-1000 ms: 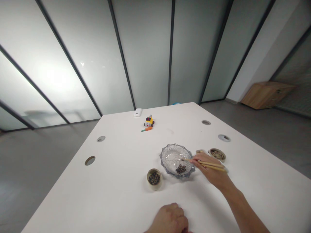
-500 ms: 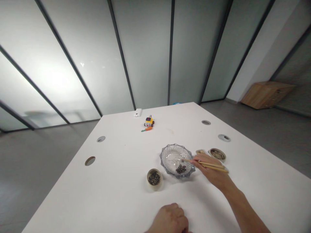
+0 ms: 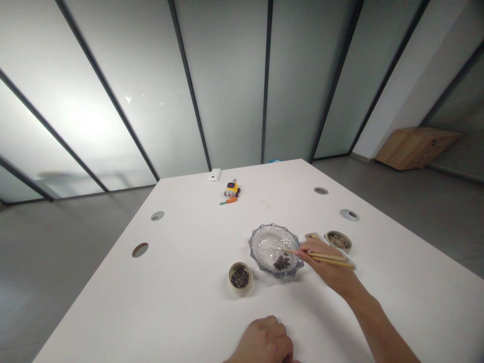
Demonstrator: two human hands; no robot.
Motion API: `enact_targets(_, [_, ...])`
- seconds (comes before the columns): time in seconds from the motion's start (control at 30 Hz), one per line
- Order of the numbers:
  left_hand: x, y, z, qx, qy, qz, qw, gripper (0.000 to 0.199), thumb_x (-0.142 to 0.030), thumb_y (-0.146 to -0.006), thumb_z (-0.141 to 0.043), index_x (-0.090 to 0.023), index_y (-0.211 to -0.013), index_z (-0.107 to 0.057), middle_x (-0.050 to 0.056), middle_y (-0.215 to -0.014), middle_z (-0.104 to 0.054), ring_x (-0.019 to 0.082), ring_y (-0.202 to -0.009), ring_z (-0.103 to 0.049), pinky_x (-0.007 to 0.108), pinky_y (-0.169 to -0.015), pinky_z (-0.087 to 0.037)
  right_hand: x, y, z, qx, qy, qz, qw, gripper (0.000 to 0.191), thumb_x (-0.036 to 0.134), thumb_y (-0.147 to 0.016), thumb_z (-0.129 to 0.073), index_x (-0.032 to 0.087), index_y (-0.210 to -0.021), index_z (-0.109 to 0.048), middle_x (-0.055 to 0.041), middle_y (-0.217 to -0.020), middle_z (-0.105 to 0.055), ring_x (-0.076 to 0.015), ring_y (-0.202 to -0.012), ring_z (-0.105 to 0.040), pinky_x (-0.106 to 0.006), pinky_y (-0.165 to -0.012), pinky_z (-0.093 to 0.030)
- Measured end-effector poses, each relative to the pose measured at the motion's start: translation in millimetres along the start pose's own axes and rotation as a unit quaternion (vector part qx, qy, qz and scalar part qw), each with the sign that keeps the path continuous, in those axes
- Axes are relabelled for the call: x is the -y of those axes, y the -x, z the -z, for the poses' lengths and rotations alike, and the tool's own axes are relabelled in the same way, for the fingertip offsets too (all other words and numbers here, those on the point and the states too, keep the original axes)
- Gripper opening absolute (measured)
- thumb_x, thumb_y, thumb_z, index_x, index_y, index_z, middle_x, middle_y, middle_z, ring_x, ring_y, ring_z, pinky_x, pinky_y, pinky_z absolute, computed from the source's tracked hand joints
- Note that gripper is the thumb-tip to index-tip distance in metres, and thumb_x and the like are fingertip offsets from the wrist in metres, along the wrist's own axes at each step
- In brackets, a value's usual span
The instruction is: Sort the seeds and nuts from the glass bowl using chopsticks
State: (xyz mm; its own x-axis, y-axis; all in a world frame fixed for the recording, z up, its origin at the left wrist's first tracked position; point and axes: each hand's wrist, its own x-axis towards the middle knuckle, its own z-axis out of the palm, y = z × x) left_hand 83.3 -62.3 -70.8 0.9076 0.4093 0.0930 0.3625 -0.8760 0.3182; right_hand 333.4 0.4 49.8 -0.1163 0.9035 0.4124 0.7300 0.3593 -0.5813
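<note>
My right hand [image 3: 320, 258] is closed on a pair of wooden chopsticks [image 3: 333, 260], whose tips are over the right part of a scalloped clear glass bowl [image 3: 264, 244]. Several dark beans [image 3: 282, 262] lie together in the lower right of that bowl. To its lower left, a small round cup [image 3: 240, 291] holds more dark beans. My left hand [image 3: 264, 341] rests on the white table near its front edge, fingers curled in; whether they hold anything is hidden.
Right of the glass bowl is a small round dish [image 3: 339, 241] of pale pieces; a white dish lies partly under my right hand. Farther back are a toy carrot [image 3: 229, 200], a yellow toy vehicle [image 3: 232, 189] and a white box [image 3: 215, 175]. The tabletop [image 3: 181, 282] has several round holes.
The chopstick tips have shifted slightly right and down inside the glass bowl. My left hand has hardly moved.
</note>
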Motion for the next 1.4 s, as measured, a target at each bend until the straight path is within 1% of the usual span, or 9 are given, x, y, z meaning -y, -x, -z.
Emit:
enact_targets(0.17, [0.3, 0.3, -3.4, -0.02, -0.008, -0.003, 1.0, 0.036, -0.046, -0.091, -0.075, -0.021, -0.071, -0.059, -0.002, -0.068, -0.063, 0.016, -0.07, -0.059, 0.028, -0.062, -0.039, -0.2, -0.3, 2.0, -0.014, -0.007, 0.004, 1.0, 0.034, 0.049, -0.102, -0.054, 0.026, -0.08, -0.065, -0.002, -0.081, -0.069, -0.0202, -0.077, -0.063, -0.034, -0.075, -0.052])
enact_targets(0.33, [-0.3, -0.3, -1.4, -0.014, -0.017, -0.003, 1.0, 0.035, -0.045, -0.088, -0.078, -0.021, -0.072, -0.06, -0.003, -0.069, -0.064, 0.016, -0.069, -0.057, 0.028, -0.061, -0.038, -3.3, -1.1, 3.6, -0.027, -0.032, 0.005, 0.999, 0.038, 0.051, -0.102, -0.053, 0.026, -0.076, -0.064, -0.0019, -0.078, -0.069, -0.0213, -0.079, -0.064, -0.036, -0.078, -0.052])
enact_targets(0.63, [-0.1, -1.5, 1.1, -0.009, -0.011, -0.004, 1.0, 0.037, -0.046, -0.089, -0.078, -0.02, -0.07, -0.059, -0.003, -0.068, -0.063, 0.015, -0.068, -0.057, 0.028, -0.061, -0.039, -2.2, -0.2, 3.9, 0.001, 0.007, -0.007, 1.0, 0.036, 0.053, -0.099, -0.059, 0.026, -0.076, -0.064, -0.001, -0.076, -0.067, -0.0197, -0.076, -0.061, -0.034, -0.075, -0.051])
enact_targets(0.9, [0.2, 0.0, -0.1, -0.011, -0.007, -0.004, 1.0, 0.035, -0.046, -0.09, -0.077, -0.021, -0.072, -0.061, -0.002, -0.07, -0.064, 0.015, -0.07, -0.059, 0.027, -0.063, -0.04, 2.2, -0.2, 7.6, 0.031, -0.045, -0.003, 0.998, 0.038, 0.053, -0.1, -0.057, 0.025, -0.076, -0.063, -0.0022, -0.079, -0.069, -0.0204, -0.077, -0.063, -0.037, -0.082, -0.053])
enact_targets(0.97, [0.9, 0.6, -0.7, -0.012, -0.004, -0.004, 1.0, 0.035, -0.046, -0.091, -0.075, -0.02, -0.072, -0.061, -0.002, -0.07, -0.063, 0.015, -0.07, -0.058, 0.027, -0.063, -0.04, 2.6, -0.2, 8.7, 0.015, -0.056, -0.004, 0.998, 0.035, 0.052, -0.1, -0.059, 0.026, -0.077, -0.065, -0.0024, -0.079, -0.071, -0.021, -0.078, -0.064, -0.037, -0.082, -0.053])
enact_targets(1.07, [0.7, 1.3, 1.9, -0.006, -0.001, -0.002, 1.0, 0.035, -0.045, -0.091, -0.075, -0.02, -0.072, -0.06, -0.001, -0.07, -0.063, 0.016, -0.071, -0.058, 0.027, -0.064, -0.04, 6.7, -0.2, 8.5, -0.057, -0.066, 0.006, 0.996, 0.031, 0.05, -0.099, -0.06, 0.027, -0.08, -0.071, -0.003, -0.083, -0.075, -0.0223, -0.081, -0.068, -0.038, -0.081, -0.055])
enact_targets(1.17, [-1.5, 1.5, 8.2, -0.006, 0.005, 0.001, 1.0, 0.034, -0.044, -0.09, -0.077, -0.02, -0.073, -0.061, -0.002, -0.07, -0.064, 0.016, -0.071, -0.058, 0.026, -0.065, -0.04, 21.1, 0.7, -0.5, -0.132, -0.08, 0.023, 0.988, 0.03, 0.049, -0.099, -0.06, 0.028, -0.082, -0.075, -0.0036, -0.083, -0.078, -0.0229, -0.08, -0.071, -0.038, -0.078, -0.056])
enact_targets(1.23, [-3.1, 1.5, 11.0, -0.01, 0.007, 0.001, 1.0, 0.034, -0.044, -0.09, -0.077, -0.02, -0.072, -0.061, -0.002, -0.071, -0.065, 0.016, -0.071, -0.059, 0.027, -0.065, -0.04, 35.8, 2.4, -13.1, -0.142, -0.112, 0.03, 0.983, 0.03, 0.049, -0.098, -0.062, 0.028, -0.082, -0.075, -0.0044, -0.082, -0.078, -0.0231, -0.079, -0.072, -0.037, -0.075, -0.058])
enact_targets(1.4, [-2.2, 0.9, 5.3, -0.031, 0.003, 0.002, 1.0, 0.035, -0.049, -0.093, -0.073, -0.02, -0.075, -0.061, -0.002, -0.073, -0.066, 0.016, -0.072, -0.061, 0.027, -0.067, -0.043, 63.2, 6.1, -43.6, -0.052, -0.194, 0.056, 0.978, 0.031, 0.05, -0.098, -0.061, 0.028, -0.081, -0.074, -0.0043, -0.081, -0.077, -0.0217, -0.077, -0.072, -0.035, -0.071, -0.06])
